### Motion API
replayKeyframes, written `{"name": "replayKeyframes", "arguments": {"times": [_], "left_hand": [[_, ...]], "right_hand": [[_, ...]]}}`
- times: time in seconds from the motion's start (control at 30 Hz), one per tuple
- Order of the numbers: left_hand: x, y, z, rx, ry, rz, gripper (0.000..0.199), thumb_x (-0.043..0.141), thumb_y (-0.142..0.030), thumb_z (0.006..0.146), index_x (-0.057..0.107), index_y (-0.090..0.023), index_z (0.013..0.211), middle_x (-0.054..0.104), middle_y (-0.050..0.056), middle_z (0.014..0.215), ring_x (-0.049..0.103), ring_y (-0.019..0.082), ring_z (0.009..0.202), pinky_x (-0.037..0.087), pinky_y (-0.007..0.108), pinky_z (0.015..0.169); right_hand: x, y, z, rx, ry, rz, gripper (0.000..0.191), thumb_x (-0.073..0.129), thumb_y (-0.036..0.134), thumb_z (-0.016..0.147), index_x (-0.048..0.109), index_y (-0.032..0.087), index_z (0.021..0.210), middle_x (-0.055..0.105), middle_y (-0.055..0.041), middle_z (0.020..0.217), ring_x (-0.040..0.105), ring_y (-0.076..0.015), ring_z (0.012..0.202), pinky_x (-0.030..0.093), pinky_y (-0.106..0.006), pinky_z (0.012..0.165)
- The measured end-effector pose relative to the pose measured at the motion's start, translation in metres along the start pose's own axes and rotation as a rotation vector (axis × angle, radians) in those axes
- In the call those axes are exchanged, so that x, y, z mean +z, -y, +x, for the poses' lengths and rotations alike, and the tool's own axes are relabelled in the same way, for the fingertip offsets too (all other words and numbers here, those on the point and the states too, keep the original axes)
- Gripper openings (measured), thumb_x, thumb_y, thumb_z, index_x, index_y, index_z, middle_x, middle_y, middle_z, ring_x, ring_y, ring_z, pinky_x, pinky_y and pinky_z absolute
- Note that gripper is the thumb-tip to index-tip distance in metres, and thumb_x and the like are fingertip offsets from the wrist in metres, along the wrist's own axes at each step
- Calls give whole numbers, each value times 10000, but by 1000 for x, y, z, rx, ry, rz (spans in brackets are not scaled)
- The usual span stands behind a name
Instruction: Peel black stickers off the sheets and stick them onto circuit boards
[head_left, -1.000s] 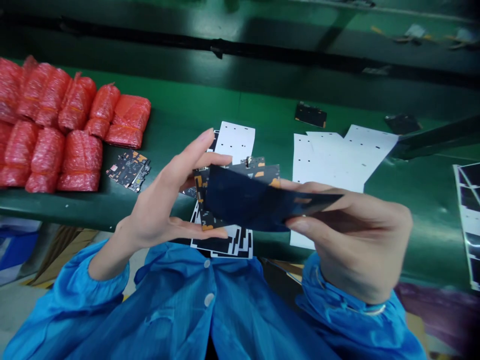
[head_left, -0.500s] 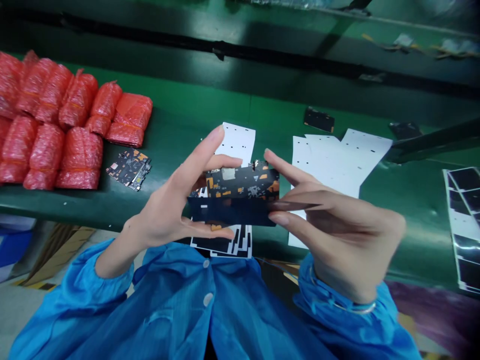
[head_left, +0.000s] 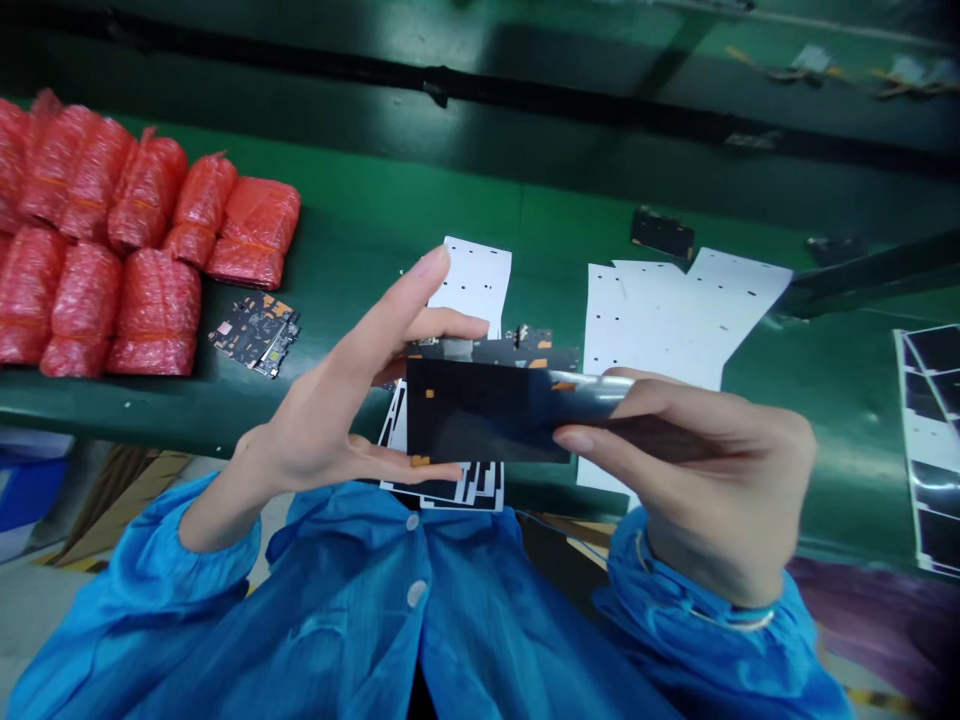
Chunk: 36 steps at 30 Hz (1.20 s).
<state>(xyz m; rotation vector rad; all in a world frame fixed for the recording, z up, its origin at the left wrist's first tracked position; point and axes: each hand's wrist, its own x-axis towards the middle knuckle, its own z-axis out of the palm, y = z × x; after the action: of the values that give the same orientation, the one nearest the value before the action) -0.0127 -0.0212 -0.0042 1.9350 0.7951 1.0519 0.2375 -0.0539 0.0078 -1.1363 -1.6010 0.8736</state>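
Right-hand fingers [head_left: 576,440] pinch the black film [head_left: 480,410], which now lies flatter and covers more of the circuit board [head_left: 487,352], gripped at its edges by left-hand fingers [head_left: 450,325].

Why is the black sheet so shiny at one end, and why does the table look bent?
In the head view, the black sheet has a bright streak of glare near the right hand, where light bounces off it. Also in the head view, the green workbench looks bowed because the camera bends straight edges.

A black sheet [head_left: 480,410], an orange-flecked black circuit board [head_left: 255,335], red bubble-wrap bundles [head_left: 154,310], a blue pinstriped smock [head_left: 337,620]
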Motion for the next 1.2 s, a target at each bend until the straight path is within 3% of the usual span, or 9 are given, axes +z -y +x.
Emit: {"name": "replayKeyframes", "arguments": {"times": [0.43, 0.6, 0.7, 0.77, 0.9, 0.97, 1.07, 1.13, 1.2], "left_hand": [[-2, 2, -1, -19, 14, -13, 1076, 894, -307, 726, 247, -545, 1552, 634, -45, 1393, 711, 244, 1166, 669, 380, 899], [0, 1, -2, 8, -25, 74, 1007, 845, -445, 769, 233, -522, 1565, 644, -54, 1382, 711, 245, 1164, 674, 369, 882], [-3, 2, 2, 55, -3, 140, 1008, 824, -476, 786, 204, -497, 1581, 640, -35, 1386, 694, 256, 1192, 675, 369, 871], [-5, 6, 6, 147, 54, 214, 960, 837, -450, 784, 292, -434, 1573, 631, 15, 1387, 665, 278, 1233, 664, 397, 921], [-6, 13, 6, 317, 67, 357, 421, 824, -311, 815, 698, -330, 1217, 593, 40, 1395, 618, 267, 1282, 638, 362, 987], [-6, 14, 2, 279, 115, 387, 266, 778, -292, 858, 736, -325, 1119, 589, 27, 1393, 623, 245, 1268, 643, 320, 962], [-8, 16, 4, 271, 220, 450, 235, 707, -326, 917, 721, -308, 1152, 594, 51, 1359, 630, 226, 1233, 646, 313, 937], [-10, 27, 23, 345, 223, 497, 235, 716, -340, 912, 716, -286, 1141, 582, 64, 1358, 613, 220, 1244, 632, 332, 961], [-11, 50, 54, 385, 173, 543, 243, 742, -352, 894, 714, -282, 1125, 570, 58, 1381, 562, 229, 1316, 578, 387, 1061]], "right_hand": [[-3, 1, 1, 11, 3, 6, 204, 842, 136, 765, 698, 278, 736, 581, 31, 631, 518, -151, 547, 415, -327, 464], [-2, 0, 1, 1, 19, 27, 194, 831, 127, 778, 696, 261, 739, 584, 36, 635, 514, -135, 555, 420, -306, 472], [-1, 1, 2, 0, 24, 21, 187, 830, 132, 784, 694, 255, 750, 613, 42, 658, 537, -126, 565, 452, -290, 491], [2, 3, 2, -23, 17, -15, 181, 826, 140, 793, 686, 251, 761, 632, 43, 673, 562, -125, 578, 477, -283, 513], [5, 6, 3, -164, 28, -299, 106, 757, 201, 883, 679, 233, 819, 721, 16, 761, 652, -133, 636, 510, -266, 561], [2, 2, 3, -254, 26, -582, 146, 656, 275, 969, 697, 205, 848, 754, -14, 766, 672, -129, 605, 480, -255, 522], [-5, -17, 2, -247, -14, -945, 422, 478, 450, 1042, 738, 166, 867, 753, -49, 687, 653, -137, 503, 404, -264, 436], [-2, -36, 1, -166, -14, -998, 537, 403, 555, 1036, 758, 153, 992, 792, -97, 807, 736, -197, 648, 507, -285, 521], [13, -55, -4, -142, 106, -932, 627, 404, 629, 1001, 687, 135, 1264, 767, -172, 1177, 734, -301, 1096, 609, -420, 860]]}}
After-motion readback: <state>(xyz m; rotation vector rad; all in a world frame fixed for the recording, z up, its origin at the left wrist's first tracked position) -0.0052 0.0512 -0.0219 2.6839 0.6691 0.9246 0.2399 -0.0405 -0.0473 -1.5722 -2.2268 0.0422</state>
